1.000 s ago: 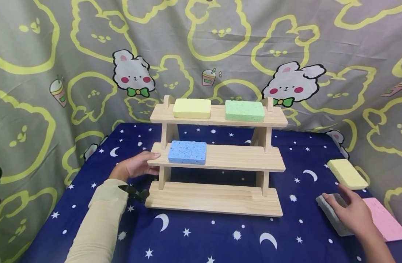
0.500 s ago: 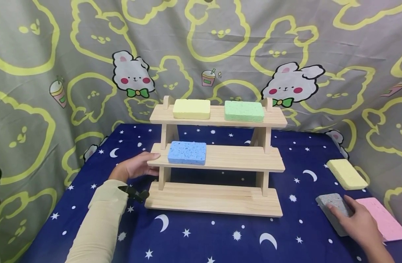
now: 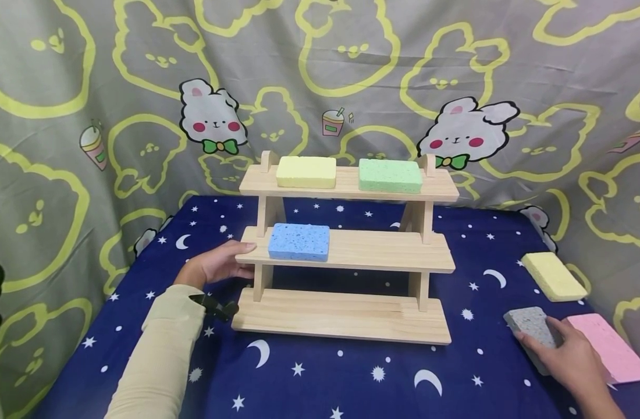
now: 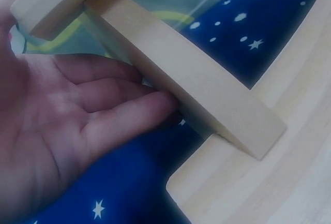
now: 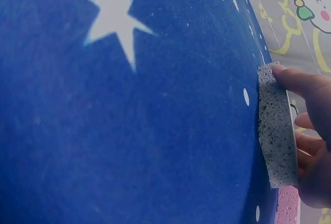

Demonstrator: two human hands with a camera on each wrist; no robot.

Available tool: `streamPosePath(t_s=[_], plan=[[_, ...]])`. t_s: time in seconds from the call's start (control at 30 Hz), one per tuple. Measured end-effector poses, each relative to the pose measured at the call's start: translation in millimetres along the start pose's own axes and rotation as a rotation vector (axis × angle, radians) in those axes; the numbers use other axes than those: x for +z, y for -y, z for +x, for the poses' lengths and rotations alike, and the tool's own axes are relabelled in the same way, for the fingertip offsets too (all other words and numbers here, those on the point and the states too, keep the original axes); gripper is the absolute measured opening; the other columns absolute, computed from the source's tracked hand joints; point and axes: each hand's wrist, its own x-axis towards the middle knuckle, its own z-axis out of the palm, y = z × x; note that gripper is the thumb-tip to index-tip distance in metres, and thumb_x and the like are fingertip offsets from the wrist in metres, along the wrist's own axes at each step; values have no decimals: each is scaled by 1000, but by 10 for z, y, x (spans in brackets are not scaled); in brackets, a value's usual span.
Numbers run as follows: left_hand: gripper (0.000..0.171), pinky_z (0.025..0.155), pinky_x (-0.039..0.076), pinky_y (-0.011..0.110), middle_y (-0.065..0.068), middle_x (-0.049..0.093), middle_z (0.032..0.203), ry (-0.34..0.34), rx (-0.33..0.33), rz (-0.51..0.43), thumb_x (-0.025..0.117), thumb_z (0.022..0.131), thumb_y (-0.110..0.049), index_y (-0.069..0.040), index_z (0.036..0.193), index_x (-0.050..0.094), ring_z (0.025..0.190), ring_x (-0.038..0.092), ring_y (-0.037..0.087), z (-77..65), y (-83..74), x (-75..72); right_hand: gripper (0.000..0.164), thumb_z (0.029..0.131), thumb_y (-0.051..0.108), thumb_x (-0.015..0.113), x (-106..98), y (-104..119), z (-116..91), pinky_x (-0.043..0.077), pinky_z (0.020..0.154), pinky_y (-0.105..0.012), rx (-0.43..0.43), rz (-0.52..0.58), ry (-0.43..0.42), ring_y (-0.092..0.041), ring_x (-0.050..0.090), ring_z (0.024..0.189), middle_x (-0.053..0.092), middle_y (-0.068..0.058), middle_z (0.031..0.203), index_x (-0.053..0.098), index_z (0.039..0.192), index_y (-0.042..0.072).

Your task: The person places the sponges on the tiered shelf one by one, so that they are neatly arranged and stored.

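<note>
A three-tier wooden display stand (image 3: 346,317) is at the centre of the head view. My left hand (image 3: 220,263) grips the left end of its middle shelf, thumb on top and fingers underneath. In the left wrist view those fingers (image 4: 129,110) lie against the stand's upright (image 4: 181,69). At the right, my right hand (image 3: 573,358) holds a grey sponge (image 3: 532,325) by its long sides, thumb on the near left side. The right wrist view shows the pitted edge of the grey sponge (image 5: 276,131) with the thumb at its far end.
A pink sponge (image 3: 613,349) lies beside the right hand, and a yellow sponge (image 3: 554,276) lies behind the grey one. On the stand sit another yellow sponge (image 3: 306,173), a green sponge (image 3: 390,176) and a blue sponge (image 3: 299,242). A patterned curtain (image 3: 299,70) hangs behind the table.
My right hand has shifted from over the grey sponge to its sides, thumb sliding toward the near left, so more of its top shows. The left hand and the stand stay put.
</note>
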Motion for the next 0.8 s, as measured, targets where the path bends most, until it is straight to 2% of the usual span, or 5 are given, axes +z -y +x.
streamPosePath(t_s=[0.5, 0.7, 0.8], plan=[[62, 95, 45, 48, 21, 50, 129, -17, -12, 3, 46, 92, -36, 3, 139, 34, 115, 52, 30, -8, -20, 20, 69, 75, 35, 75, -17, 39, 39, 35, 70, -57, -65, 2, -15, -52, 48, 93, 48, -44, 106, 51, 116, -15], [64, 95, 45, 48, 21, 50, 128, -14, -9, 12, 47, 92, -37, 4, 140, 32, 116, 52, 30, -9, -19, 15, 68, 73, 38, 76, -81, 152, 85, 37, 58, -45, -69, -10, 8, -49, 54, 85, 52, -42, 106, 55, 114, -13], [66, 96, 45, 48, 21, 50, 128, -10, -6, 18, 47, 92, -38, 5, 140, 32, 116, 52, 30, -5, -13, 8, 69, 72, 41, 76, -133, 247, 119, 37, 56, -43, -88, -23, 17, -49, 55, 83, 53, -41, 108, 56, 114, -11]])
